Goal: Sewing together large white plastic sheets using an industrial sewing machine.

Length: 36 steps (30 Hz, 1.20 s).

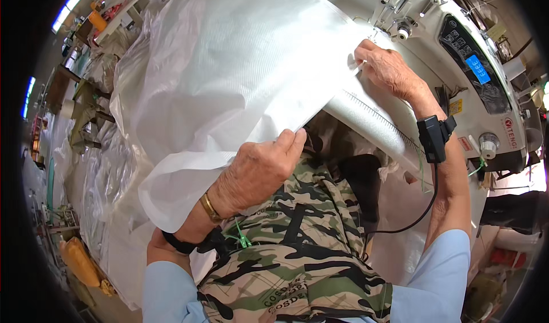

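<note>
Sheet [229,66], white and finely ribbed, covers the upper middle of the view, its right end at the sewing machine [420,54] and its lower left part drooping in a curled fold beside the left forearm. Left hand [260,163]: grip closed on the near edge of the sheet, thumb and fingers pinching it in front of the apron [297,208]. Right hand [392,71]: farther off, at the sheet's right end just beside the machine, fingers bent inward; a thin white piece shows at the fingertips, but cannot tell whether this grip clasps the sheet. The near edge runs taut from the left fingers up toward the right hand. Counter [394,146] is white, with a ruler scale [374,114] along it, below the right hand. Machine panel [457,43] carries a lit blue display [478,69]. Right wrist bears a black device [433,139] with a cable [432,200]; left wrist, a gold band [210,207]. Crumpled clear plastic [103,191] lies left of the sheet.
</note>
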### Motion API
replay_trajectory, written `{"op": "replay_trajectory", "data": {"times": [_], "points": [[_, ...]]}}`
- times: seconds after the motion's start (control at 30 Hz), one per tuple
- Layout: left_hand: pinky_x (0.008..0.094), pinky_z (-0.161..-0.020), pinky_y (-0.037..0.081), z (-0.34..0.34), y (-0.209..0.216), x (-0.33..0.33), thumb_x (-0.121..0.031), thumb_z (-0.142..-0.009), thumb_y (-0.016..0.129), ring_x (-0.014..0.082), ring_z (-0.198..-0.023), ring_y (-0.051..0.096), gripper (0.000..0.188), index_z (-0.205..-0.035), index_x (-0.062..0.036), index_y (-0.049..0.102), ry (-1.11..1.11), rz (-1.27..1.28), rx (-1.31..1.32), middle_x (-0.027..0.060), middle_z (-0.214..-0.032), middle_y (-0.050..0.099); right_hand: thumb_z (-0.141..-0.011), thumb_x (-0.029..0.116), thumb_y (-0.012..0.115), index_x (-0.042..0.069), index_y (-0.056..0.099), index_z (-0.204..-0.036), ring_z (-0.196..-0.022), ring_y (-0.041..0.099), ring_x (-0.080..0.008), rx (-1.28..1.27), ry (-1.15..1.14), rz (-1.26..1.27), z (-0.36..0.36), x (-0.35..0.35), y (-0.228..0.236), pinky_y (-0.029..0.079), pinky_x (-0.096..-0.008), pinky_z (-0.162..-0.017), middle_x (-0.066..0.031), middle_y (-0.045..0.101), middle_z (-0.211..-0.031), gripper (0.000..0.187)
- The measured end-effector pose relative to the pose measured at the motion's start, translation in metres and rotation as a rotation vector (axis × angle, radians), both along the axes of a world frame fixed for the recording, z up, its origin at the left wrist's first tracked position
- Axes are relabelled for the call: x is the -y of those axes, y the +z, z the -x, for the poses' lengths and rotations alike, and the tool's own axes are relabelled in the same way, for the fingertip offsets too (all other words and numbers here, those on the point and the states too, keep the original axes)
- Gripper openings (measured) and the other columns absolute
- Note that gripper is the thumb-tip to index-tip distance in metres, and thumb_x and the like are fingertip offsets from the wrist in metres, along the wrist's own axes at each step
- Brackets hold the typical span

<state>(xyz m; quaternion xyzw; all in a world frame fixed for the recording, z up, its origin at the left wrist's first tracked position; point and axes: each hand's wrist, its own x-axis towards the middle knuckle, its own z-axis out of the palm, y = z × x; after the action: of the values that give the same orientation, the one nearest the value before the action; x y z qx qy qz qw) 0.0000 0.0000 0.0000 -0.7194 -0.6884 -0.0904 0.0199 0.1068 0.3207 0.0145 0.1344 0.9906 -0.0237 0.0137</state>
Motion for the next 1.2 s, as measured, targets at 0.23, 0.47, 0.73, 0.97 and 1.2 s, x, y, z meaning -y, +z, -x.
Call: {"op": "replay_trajectory", "data": {"times": [0.23,0.47,0.73,0.97,1.2], "points": [[0.0336,-0.060,0.052,0.003,-0.017,-0.003,0.005,-0.078,0.059,0.0241,-0.072,0.062,0.052,-0.130,0.0105,0.056,0.003,-0.203,0.096,0.0135,-0.090,0.055,-0.095,0.013,0.055,0.007,0.055,-0.100,-0.091,0.065,-0.0310,-0.198,0.057,0.044,0.007,-0.014,-0.012,0.052,-0.0449,-0.080,-0.0085,0.062,-0.102,0.007],[0.0353,-0.060,0.050,0.000,-0.033,-0.009,0.005,-0.081,0.065,0.0260,-0.071,0.059,0.046,-0.126,0.0114,0.057,0.019,-0.341,0.229,0.0135,-0.086,0.053,-0.098,0.022,0.060,0.011,0.062,-0.105,-0.095,0.066,-0.0287,-0.273,-0.041,0.184,0.005,-0.019,-0.023,0.053,-0.0422,-0.083,-0.0070,0.063,-0.108,0.014],[0.0353,-0.056,0.047,0.007,-0.056,-0.018,-0.003,-0.082,0.073,0.0262,-0.065,0.057,0.035,-0.115,0.0053,0.063,0.065,-0.416,0.306,0.0127,-0.082,0.053,-0.088,0.010,0.069,0.009,0.069,-0.102,-0.089,0.066,-0.0280,-0.495,0.075,-0.126,-0.002,-0.019,-0.038,0.054,-0.0410,-0.081,-0.0064,0.069,-0.100,0.014],[0.0366,-0.051,0.043,0.010,-0.052,-0.025,-0.004,-0.084,0.074,0.0266,-0.054,0.054,0.013,-0.095,-0.0003,0.069,0.108,-0.527,0.566,0.0112,-0.073,0.055,-0.088,0.005,0.067,0.009,0.071,-0.102,-0.096,0.068,-0.0272,-0.556,0.157,-0.097,-0.005,-0.013,-0.040,0.055,-0.0384,-0.082,-0.0068,0.072,-0.104,0.016],[0.0359,-0.051,0.041,0.014,-0.033,-0.029,-0.004,-0.082,0.075,0.0251,-0.055,0.051,0.008,-0.088,-0.0014,0.069,0.171,-0.509,0.565,0.0096,-0.071,0.056,-0.089,0.005,0.064,0.010,0.068,-0.099,-0.088,0.067,-0.0253,-0.449,0.177,-0.149,-0.003,-0.018,-0.032,0.051,-0.0404,-0.088,-0.0045,0.069,-0.099,0.013]]}}
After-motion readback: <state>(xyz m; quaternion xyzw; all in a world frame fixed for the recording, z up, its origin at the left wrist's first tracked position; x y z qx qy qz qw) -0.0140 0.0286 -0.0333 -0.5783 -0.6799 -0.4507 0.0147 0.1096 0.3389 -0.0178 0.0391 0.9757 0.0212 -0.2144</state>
